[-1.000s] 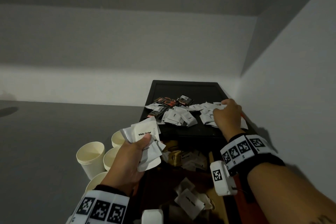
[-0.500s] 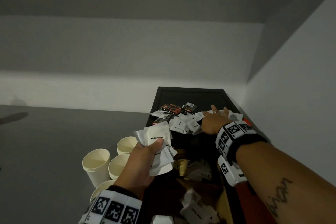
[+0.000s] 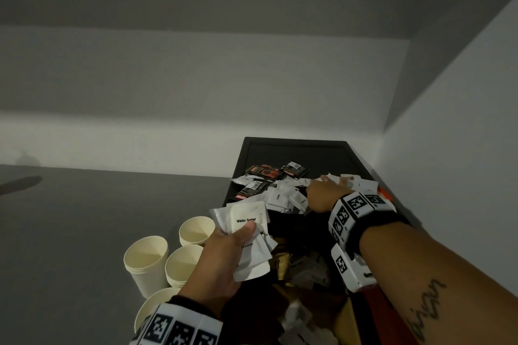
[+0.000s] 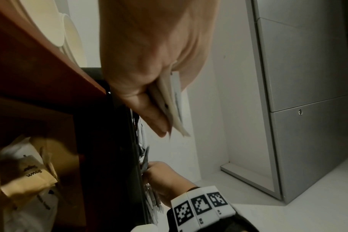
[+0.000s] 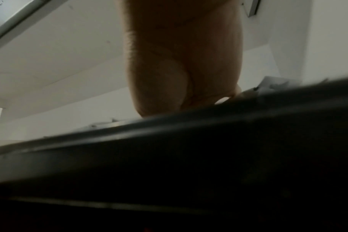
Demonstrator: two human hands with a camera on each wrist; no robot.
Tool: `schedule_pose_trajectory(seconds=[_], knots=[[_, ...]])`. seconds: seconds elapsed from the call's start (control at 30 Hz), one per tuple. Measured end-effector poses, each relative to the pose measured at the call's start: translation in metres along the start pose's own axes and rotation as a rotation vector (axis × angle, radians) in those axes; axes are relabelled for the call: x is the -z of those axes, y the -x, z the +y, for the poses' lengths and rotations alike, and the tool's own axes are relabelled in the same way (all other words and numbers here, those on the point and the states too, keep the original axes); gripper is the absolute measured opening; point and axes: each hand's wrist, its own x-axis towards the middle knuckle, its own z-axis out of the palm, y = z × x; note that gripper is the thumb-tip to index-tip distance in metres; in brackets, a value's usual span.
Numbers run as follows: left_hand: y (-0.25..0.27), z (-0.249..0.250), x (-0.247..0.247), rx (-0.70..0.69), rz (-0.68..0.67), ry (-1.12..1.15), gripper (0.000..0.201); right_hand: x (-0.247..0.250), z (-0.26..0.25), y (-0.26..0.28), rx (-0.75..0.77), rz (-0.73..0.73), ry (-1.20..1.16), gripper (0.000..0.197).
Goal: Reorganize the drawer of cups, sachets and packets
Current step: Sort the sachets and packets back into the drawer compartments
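My left hand (image 3: 224,258) grips a fanned bundle of white sachets (image 3: 246,221); the top one reads "White Sugar". In the left wrist view the thumb and fingers pinch these sachets (image 4: 173,100). My right hand (image 3: 322,193) reaches onto a pile of white sachets (image 3: 280,199) on a black tray (image 3: 294,148), fingers stretched forward over them. The left wrist view shows that right hand (image 4: 161,175) touching sachets at the tray's edge. In the right wrist view the tray's rim hides the fingers. Dark coffee packets (image 3: 263,172) lie at the pile's far left. Cream paper cups (image 3: 145,263) stand left of my left hand.
Below the hands an open wooden drawer (image 3: 305,263) holds brown and white packets (image 4: 30,174). A white wall (image 3: 448,162) runs close along the tray's right side. The grey counter (image 3: 84,232) spreads to the left of the cups.
My right hand moved from the pile's right edge toward its middle and its curled fingers straightened. The left hand keeps the same bundle. The head view tilted slightly.
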Motion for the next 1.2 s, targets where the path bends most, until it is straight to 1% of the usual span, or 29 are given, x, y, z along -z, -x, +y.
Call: schedule_pose_trajectory(seconds=[0.1,0.2,0.27,0.33,0.4,0.43,0.5,0.53,0.63,0.7,0.8,1.03,1.1,1.13,1.17,1.2], knots=[[0.002,0.001,-0.001,-0.003,-0.016,0.015,0.028,0.001,-0.001,0.004,-0.006,0.022,-0.009,0.052],[0.002,0.002,0.001,-0.005,-0.029,0.020,0.028,0.009,0.001,0.016,0.010,0.131,-0.038,0.054],[0.003,0.002,0.000,-0.006,-0.029,0.018,0.029,0.017,0.006,0.025,0.012,0.172,-0.087,0.057],[0.004,0.003,-0.001,-0.013,-0.042,0.016,0.028,0.021,0.016,0.024,-0.024,0.188,-0.163,0.062],[0.004,0.003,-0.003,-0.014,-0.045,0.019,0.029,0.024,0.029,0.028,-0.101,0.215,-0.255,0.073],[0.005,0.003,-0.004,-0.013,-0.048,0.023,0.030,0.025,0.036,0.031,-0.127,0.226,-0.282,0.072],[0.005,0.002,-0.006,-0.014,-0.053,0.026,0.030,0.023,0.048,0.039,-0.147,0.229,-0.274,0.060],[0.005,0.001,-0.006,-0.015,-0.051,0.022,0.030,0.021,0.054,0.043,-0.152,0.232,-0.267,0.058],[0.007,0.001,-0.011,-0.014,-0.059,0.013,0.031,0.009,0.062,0.052,-0.154,0.204,-0.286,0.066],[0.008,0.001,-0.013,-0.010,-0.076,0.011,0.030,0.000,0.059,0.060,-0.128,0.187,-0.268,0.061],[0.008,0.000,-0.016,-0.004,-0.082,-0.006,0.030,-0.009,0.058,0.073,-0.049,0.212,-0.219,0.056],[0.010,-0.001,-0.023,-0.005,-0.082,-0.007,0.021,-0.016,0.062,0.077,-0.035,0.350,-0.381,0.065],[0.010,-0.002,-0.023,-0.003,-0.091,0.009,0.019,-0.015,0.061,0.082,-0.033,0.414,-0.467,0.063],[0.010,-0.003,-0.024,-0.003,-0.094,0.013,0.019,-0.014,0.057,0.087,-0.021,0.471,-0.533,0.061],[0.010,-0.003,-0.025,-0.004,-0.091,0.012,0.020,-0.013,0.051,0.095,0.000,0.526,-0.615,0.057],[0.010,-0.004,-0.026,-0.006,-0.086,0.012,0.023,-0.013,0.042,0.105,0.033,0.553,-0.714,0.052]])
